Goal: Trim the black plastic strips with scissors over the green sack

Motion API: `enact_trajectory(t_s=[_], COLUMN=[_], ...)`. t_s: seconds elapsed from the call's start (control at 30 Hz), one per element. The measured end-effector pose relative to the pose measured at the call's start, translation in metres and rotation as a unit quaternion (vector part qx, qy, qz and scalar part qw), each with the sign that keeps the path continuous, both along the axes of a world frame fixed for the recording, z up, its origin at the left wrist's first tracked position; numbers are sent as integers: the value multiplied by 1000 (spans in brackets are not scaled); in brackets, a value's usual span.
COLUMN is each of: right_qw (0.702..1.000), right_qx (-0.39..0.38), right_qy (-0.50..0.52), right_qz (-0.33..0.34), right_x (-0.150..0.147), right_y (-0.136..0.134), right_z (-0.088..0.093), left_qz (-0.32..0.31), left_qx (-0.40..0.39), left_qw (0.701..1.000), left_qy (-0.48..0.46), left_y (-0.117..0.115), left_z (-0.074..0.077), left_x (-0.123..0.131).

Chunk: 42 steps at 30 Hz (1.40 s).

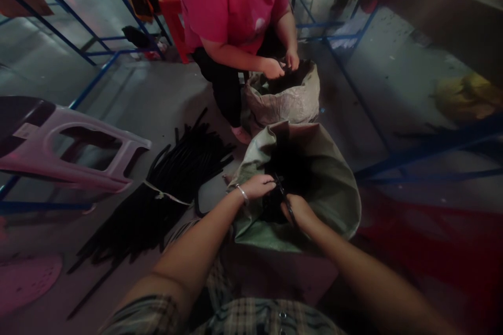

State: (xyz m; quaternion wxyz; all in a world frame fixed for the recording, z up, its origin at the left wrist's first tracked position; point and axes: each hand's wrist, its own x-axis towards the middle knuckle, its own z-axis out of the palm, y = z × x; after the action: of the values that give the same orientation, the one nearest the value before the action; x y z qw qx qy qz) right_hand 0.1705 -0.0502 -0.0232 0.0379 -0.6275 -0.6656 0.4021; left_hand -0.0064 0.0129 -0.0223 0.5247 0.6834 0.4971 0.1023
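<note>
Both my hands reach into the mouth of a greenish woven sack [334, 188] on the floor in front of me. My left hand [257, 186], with a bracelet at the wrist, is closed on dark strip-like material [285, 165] inside the sack. My right hand [296, 209] is closed around a thin black piece of the same material. The inside of the sack is too dark to make out more.
A person in a pink shirt [231, 0] sits opposite with both hands in a second grey sack [288, 99]. A tied bundle of long black strips [168, 188] lies on the floor at left. A pale plastic stool [70, 152] lies tipped over. Blue metal frames [432, 146] stand around.
</note>
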Motion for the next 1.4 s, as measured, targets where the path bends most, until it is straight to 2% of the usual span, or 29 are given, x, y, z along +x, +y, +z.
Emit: enact_trajectory(t_s=[0.2, 0.47, 0.63, 0.73, 0.87, 0.97, 1.1, 1.27, 1.4], right_qw=[1000, 999, 998, 999, 1000, 998, 998, 999, 998], right_qx=[-5, -5, -16, 4, 6, -3, -12, -18, -24], right_qy=[-3, 12, 8, 5, -11, -37, -38, -19, -34], right_qz=[-14, -45, -59, -37, 25, 49, 45, 46, 43], right_x=[-2, -1, 2, 7, 10, 7, 5, 6, 6], right_y=[0, -1, 2, 3, 2, 1, 3, 6, 5], right_z=[0, -5, -8, -10, -8, -2, 2, 2, -1], left_qz=[25, 55, 75, 86, 112, 100, 67, 19, 4], left_qx=[-59, -78, -97, -97, -100, -103, -87, -82, -73], left_qw=[998, 995, 992, 989, 985, 986, 990, 993, 995], left_qy=[5, 3, -32, -65, -83, -83, -90, -86, -68], left_y=[0, 1, 2, 3, 2, 0, -2, -2, -4], left_z=[2, 2, 3, 7, 10, 8, 8, 12, 11], left_x=[1, -1, -3, -4, -4, -2, 0, 0, 0])
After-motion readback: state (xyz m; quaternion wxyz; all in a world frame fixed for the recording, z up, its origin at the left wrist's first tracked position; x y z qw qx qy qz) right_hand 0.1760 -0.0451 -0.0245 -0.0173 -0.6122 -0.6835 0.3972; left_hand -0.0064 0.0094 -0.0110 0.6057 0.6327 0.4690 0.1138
